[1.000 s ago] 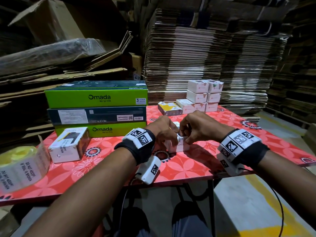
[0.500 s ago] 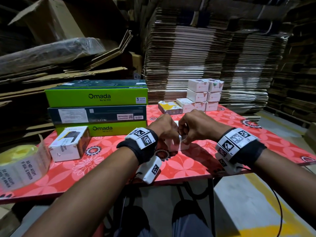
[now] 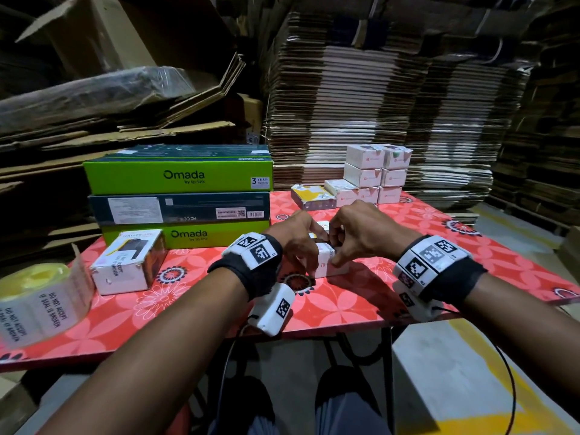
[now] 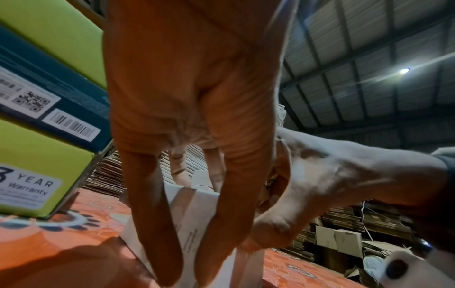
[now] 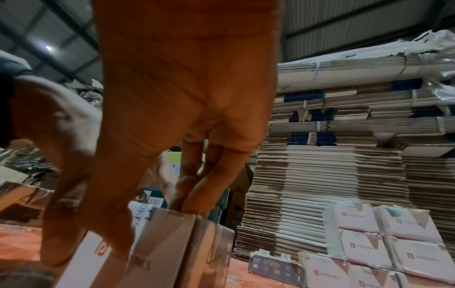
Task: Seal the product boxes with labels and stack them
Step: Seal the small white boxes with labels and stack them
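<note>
A small white product box [image 3: 333, 264] stands on the red flowered table [image 3: 345, 306] in front of me. My left hand [image 3: 301, 237] grips its left end, fingers reaching down its near face [image 4: 194, 220]. My right hand [image 3: 348, 233] pinches the box's top edge [image 5: 172, 230] with thumb and fingertips; a seal label with printed text lies across the top there. A stack of small white boxes [image 3: 375, 174] stands at the table's far side. A roll of seal labels [image 3: 40, 302] sits at the table's left edge.
Three long green and blue Omada boxes [image 3: 179, 196] are stacked at the back left, with a white carton [image 3: 128, 262] in front of them. A yellow-printed box [image 3: 310, 196] lies beside the white stack. Piles of flat cardboard [image 3: 376, 98] rise behind the table.
Both hands stay on the small box and have shifted slightly; the fingers work along its top edge. Nothing else on the table has moved.
</note>
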